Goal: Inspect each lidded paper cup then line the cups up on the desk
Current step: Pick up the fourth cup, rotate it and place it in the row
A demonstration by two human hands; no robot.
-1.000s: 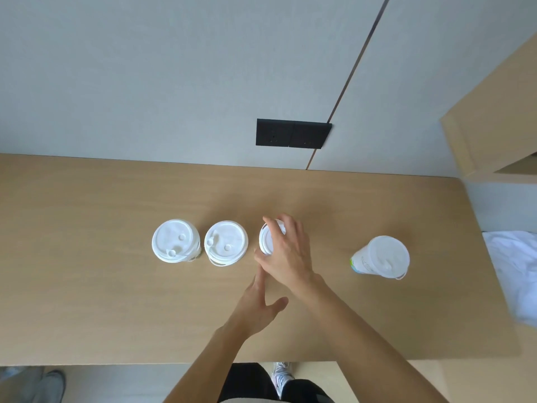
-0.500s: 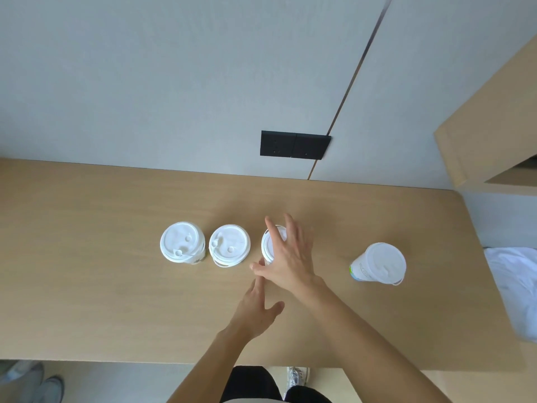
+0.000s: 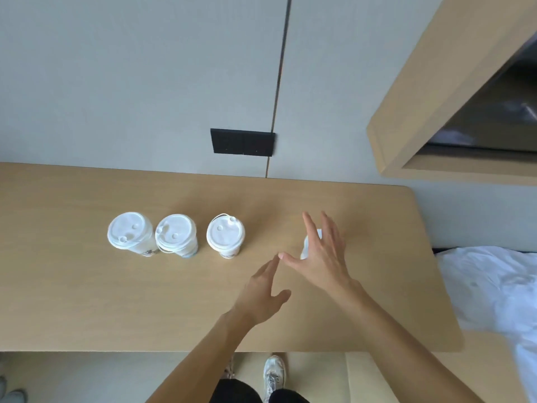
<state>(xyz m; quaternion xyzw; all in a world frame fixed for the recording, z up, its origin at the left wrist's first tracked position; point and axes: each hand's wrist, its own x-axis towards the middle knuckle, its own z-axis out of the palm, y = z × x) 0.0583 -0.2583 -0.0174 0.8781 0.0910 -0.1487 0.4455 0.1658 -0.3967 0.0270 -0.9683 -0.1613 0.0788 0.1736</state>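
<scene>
Three white lidded paper cups stand upright in a row on the wooden desk: the left cup, the middle cup close beside it, and the third cup a short gap to the right. A fourth cup stands further right, mostly hidden behind my right hand. That hand is spread wide over it, fingers apart, not closed on it. My left hand hovers open above the desk just left of the right hand, holding nothing.
A black socket panel sits on the wall behind the desk. A wooden shelf unit juts out at the upper right. White bedding lies past the desk's right edge. My shoes show below the front edge.
My right hand has let go of the third cup and moved right, over the fourth cup. The left hand followed slightly right. The view shifted, so the cups appear further left.
</scene>
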